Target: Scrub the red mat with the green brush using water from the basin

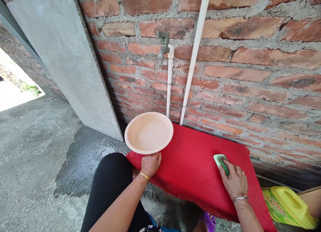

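Observation:
My left hand (151,165) grips the near rim of a pale pink plastic basin (149,133). A few dark specks lie in its bottom, and it is over the left end of a red cloth (193,161) draped on a low bench or table. On the right part of the cloth, my right hand (235,180) has its fingers around a small pale green scrub brush (222,161) with darker green bristles showing. The right fingertips cover part of the brush.
A tap (163,46) on a white pipe stands out from the brick wall (225,58) behind the basin. A grey slab (57,54) leans at left above wet concrete (82,161). At lower right is a yellow jug (288,205). A purple sandal (209,221) shows below the cloth.

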Tool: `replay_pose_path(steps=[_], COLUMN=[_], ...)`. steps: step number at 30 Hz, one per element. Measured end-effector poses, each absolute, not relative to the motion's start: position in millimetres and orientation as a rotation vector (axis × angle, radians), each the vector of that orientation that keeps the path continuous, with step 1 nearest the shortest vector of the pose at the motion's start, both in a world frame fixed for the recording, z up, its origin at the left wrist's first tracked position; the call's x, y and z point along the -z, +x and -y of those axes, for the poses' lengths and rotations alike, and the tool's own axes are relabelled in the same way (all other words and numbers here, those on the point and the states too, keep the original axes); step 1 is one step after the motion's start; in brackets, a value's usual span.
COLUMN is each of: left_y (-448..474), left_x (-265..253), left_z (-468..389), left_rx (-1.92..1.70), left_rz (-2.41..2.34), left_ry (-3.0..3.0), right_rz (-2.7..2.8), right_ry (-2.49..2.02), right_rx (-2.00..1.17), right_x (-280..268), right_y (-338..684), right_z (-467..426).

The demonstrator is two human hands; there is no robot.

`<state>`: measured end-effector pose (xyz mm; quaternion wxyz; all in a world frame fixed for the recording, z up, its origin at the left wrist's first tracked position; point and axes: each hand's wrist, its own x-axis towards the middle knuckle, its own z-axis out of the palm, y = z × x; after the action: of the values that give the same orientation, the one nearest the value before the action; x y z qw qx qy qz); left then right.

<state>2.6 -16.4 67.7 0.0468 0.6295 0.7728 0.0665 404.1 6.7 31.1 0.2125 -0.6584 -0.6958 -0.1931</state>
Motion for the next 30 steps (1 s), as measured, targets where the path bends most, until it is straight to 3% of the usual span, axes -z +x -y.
replay_pose_path(steps=[30], left_y=[4.2], left_x=[-70.9], left_z=[15.5], left_rx=[-0.115], left_rz=[-2.358], left_ry=[1.925], right_rz=[1.922], right_ry=[-1.800], right_rx=[0.548], right_x=[-34.3], right_y=[403.2], right_z=[-5.8])
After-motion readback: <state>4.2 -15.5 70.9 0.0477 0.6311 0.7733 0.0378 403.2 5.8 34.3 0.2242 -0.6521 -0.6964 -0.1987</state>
